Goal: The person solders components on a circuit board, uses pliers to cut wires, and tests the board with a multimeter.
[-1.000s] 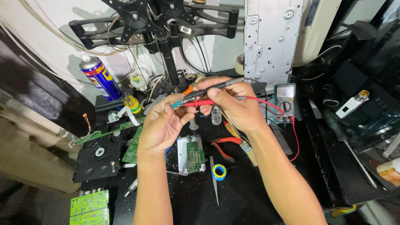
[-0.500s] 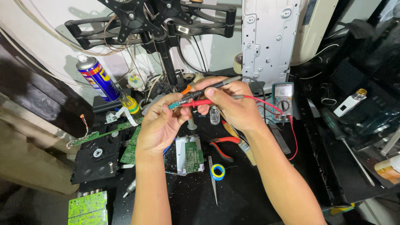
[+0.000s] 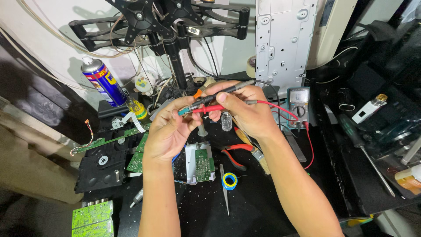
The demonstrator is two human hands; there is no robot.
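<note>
Seen from above, 2 bare hands meet over a cluttered black worktop (image 3: 263,210). The right hand (image 3: 247,112) has its grip closed around 2 slim test probes, a black probe (image 3: 219,93) lying just above a red probe (image 3: 210,108), both pointing left. The left hand (image 3: 169,129) faces it with fingers curled and fingertips pinched together at the probe tips; what they pinch is too small to tell. A red wire (image 3: 280,109) runs from the right hand to a grey meter with a dial (image 3: 298,103), which rests on the worktop just to the right.

Under the hands lies a small green circuit board on a white plate (image 3: 200,163). Beside it are red-handled pliers (image 3: 232,153), a small blue and yellow roll of tape (image 3: 229,180) and metal tweezers (image 3: 224,188). To the left stand a blue and yellow spray can (image 3: 101,81), long green circuit boards (image 3: 112,139) and a black disc drive (image 3: 101,164). A long screwdriver (image 3: 364,151) lies well apart on the right. Behind everything rises a black stand with spread arms (image 3: 169,26), next to a grey metal panel (image 3: 285,39).
</note>
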